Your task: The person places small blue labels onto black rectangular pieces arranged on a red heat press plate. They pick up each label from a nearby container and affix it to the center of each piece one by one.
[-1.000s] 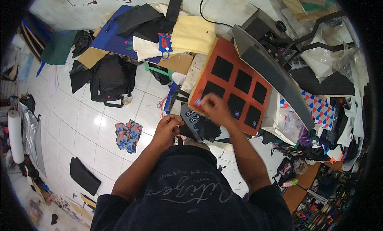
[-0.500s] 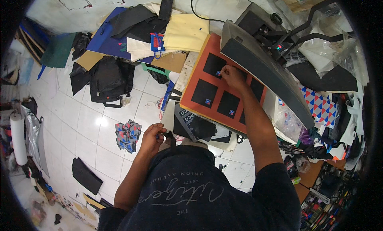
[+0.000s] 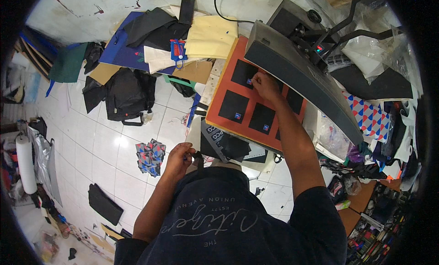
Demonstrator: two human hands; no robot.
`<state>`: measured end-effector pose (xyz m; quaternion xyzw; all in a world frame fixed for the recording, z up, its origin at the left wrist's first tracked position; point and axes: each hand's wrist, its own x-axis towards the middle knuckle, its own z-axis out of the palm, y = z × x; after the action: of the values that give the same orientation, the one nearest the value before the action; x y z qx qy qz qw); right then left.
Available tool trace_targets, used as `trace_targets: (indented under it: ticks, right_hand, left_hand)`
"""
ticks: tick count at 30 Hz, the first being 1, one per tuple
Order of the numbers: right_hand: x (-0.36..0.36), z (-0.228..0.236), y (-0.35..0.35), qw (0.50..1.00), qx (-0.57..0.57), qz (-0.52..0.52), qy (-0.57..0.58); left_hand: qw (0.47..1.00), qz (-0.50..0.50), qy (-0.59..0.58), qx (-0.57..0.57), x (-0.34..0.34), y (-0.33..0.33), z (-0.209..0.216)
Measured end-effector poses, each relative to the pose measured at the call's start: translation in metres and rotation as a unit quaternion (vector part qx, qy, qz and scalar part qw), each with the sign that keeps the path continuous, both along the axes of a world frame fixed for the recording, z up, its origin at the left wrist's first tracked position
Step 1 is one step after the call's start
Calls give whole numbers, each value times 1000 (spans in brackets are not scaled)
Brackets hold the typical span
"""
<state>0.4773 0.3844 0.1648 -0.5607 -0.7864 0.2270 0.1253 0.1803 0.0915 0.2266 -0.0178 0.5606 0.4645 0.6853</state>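
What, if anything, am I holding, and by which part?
Right hand is at the right edge of a blue label; grip unclear. Left hand: can't tell.

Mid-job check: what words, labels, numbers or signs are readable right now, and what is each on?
I won't copy wording, but it stands here:
Dark T-shirt: pale lettering, mostly legible.
Grey strip: dark capitals, partly legible.
Small blue labels on black squares: marks too small to read.
Lit display on the machine: red and blue-green glow, too small to read.
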Motion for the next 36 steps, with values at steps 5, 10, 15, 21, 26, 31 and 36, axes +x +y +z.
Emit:
trace_targets:
  ticks: [5, 10, 15, 21, 26, 31, 36]
  right_hand:
    - [-6, 10, -8, 999, 17, -16, -28]
    - [-9, 19, -11, 999, -18, -37, -20]
    - [-8, 15, -11, 999, 2, -22, -29]
    - [-11, 20, -14, 1000, -2, -27, -5]
    - [-14, 24, -16, 999, -6, -50, -22]
    - [-15, 26, -16, 996, 38, -77, -31]
    - [4, 24, -15, 983, 130, -117, 51]
  left_hand:
    - [1000, -11, 7, 6, -2, -1, -6]
    - [1000, -13, 15, -4, -2, 1, -4]
    - [1000, -23, 17, -8, -3, -1, -7]
    - [999, -21, 20, -21, -3, 0, -7]
    - [1000, -26, 13, -6, -4, -2, -9]
    - [998, -44, 40, 7, -4, -4, -14]
    - [998, -35, 28, 34, -4, -7, -17]
